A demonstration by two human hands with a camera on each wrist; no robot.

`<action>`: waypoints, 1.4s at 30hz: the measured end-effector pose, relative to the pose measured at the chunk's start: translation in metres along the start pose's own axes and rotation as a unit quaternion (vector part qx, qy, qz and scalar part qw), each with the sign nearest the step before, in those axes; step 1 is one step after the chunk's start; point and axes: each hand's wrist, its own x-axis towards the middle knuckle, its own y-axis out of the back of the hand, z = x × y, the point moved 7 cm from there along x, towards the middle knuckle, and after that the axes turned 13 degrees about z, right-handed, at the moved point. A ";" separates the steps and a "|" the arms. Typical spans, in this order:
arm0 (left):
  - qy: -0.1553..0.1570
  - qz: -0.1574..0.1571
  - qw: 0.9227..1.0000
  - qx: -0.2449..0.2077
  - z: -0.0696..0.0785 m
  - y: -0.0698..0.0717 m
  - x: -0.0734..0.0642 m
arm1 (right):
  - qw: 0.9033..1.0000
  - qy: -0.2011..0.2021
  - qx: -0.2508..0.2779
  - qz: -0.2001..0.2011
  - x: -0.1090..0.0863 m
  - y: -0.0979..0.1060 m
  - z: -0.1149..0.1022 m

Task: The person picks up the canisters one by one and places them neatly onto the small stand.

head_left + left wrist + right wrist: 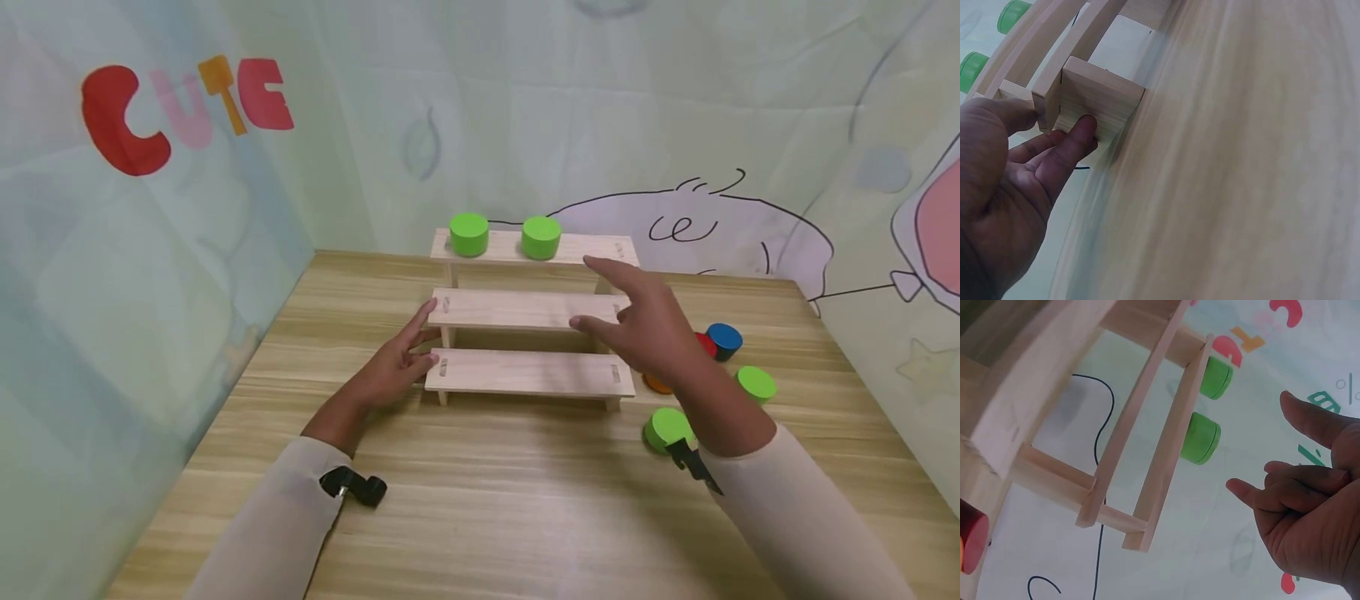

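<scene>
A pale wooden three-step rack (525, 308) stands on the table. On its top step sit two green round blocks, a left one (469, 235) and a right one (542, 238). My left hand (390, 367) holds the rack's left end, its fingers at the middle and lowest steps; the left wrist view shows this hand (1022, 175) close against the step ends. Over the rack's right side is my right hand (652, 321), thumb and index finger spread apart with nothing between them. In the right wrist view this hand's (1310, 500) other fingers are bent.
To the right of the rack lie more round blocks: a blue one (724, 340), a red one (706, 344), an orange one (658, 383) and two green ones (756, 383), (666, 429) the nearer. My right arm partly hides some. Printed cloth walls (480, 108) border the wooden table (480, 483).
</scene>
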 end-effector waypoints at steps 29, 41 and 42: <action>0.010 0.001 1.000 0.001 -0.001 -0.002 0.002 | 0.998 -0.041 0.028 -0.041 -0.083 0.013 0.067; 0.018 0.000 1.000 -0.010 0.001 -0.002 0.001 | 0.997 -0.052 0.022 -0.058 -0.098 0.017 0.101; 0.018 -0.001 1.000 -0.011 0.001 -0.002 0.001 | 0.997 -0.053 0.017 -0.057 -0.099 0.018 0.103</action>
